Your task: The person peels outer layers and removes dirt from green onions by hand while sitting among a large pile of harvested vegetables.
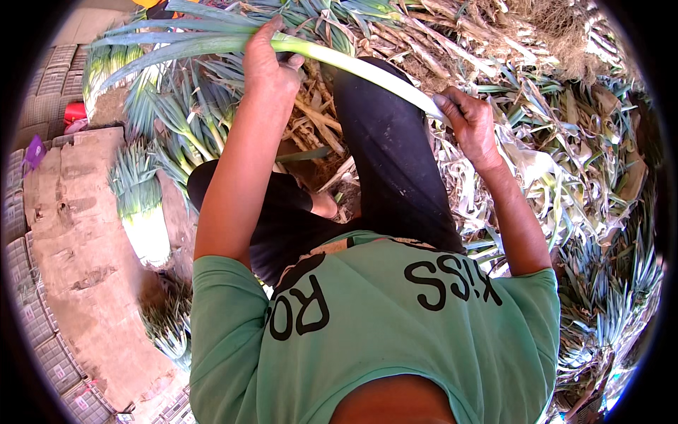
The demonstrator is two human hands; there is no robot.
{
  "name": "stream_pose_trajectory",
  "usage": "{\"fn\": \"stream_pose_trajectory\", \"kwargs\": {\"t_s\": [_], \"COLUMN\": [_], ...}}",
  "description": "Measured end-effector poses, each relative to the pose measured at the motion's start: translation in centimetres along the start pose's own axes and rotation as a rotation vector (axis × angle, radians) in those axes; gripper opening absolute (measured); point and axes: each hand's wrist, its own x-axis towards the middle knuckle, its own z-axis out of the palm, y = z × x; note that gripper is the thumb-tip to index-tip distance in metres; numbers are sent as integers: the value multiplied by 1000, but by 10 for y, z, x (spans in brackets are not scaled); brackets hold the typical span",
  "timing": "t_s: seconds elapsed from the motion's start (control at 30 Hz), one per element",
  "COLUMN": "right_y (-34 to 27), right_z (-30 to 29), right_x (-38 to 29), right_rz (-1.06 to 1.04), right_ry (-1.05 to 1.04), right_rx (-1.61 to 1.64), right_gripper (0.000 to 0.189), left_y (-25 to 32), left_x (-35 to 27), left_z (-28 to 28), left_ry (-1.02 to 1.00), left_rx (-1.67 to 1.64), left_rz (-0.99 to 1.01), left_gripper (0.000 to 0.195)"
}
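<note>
A long leek with a pale shaft and blue-green leaves stretches across the top of the view, above my dark-trousered knee. My left hand is closed around it where the green leaves begin. At the white lower end, my right hand grips the leek between thumb and fingers; its tip is partly hidden there. Cleaned-looking leeks with leaves lie in a heap beside my left forearm.
Peeled leaves and skins cover the ground at right. Untrimmed leeks with roots lie at the top. A leek bundle stands beside a worn board at left, near stacked plastic crates. A red container is at far left.
</note>
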Motion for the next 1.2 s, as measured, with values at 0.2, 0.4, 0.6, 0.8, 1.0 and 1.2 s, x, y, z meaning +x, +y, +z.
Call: {"fn": "stream_pose_trajectory", "kwargs": {"t_s": [0.2,0.4,0.6,0.8,1.0,1.2], "right_y": [22,11,61,-5,-61,-74], "right_z": [7,-22,-55,-21,-73,-121], "right_x": [5,-7,-19,31,85,87], "right_rz": [278,190,334,206,-72,-72], "right_ry": [-123,-488,-450,-226,85,-80], "right_rx": [257,332,202,325,895,1397], "right_gripper": [27,46,61,55,29,29], "left_y": [-5,15,69,19,-56,-91], "left_x": [-5,14,45,-42,-106,-122], "left_z": [2,-7,-33,63,58,42], "left_ry": [-68,-95,-85,-485,-1040,-1346], "left_rx": [-33,-4,-61,163,755,729], "left_rz": [65,152,259,258,109,246], "left_gripper": [21,22,17,22,63,33]}}
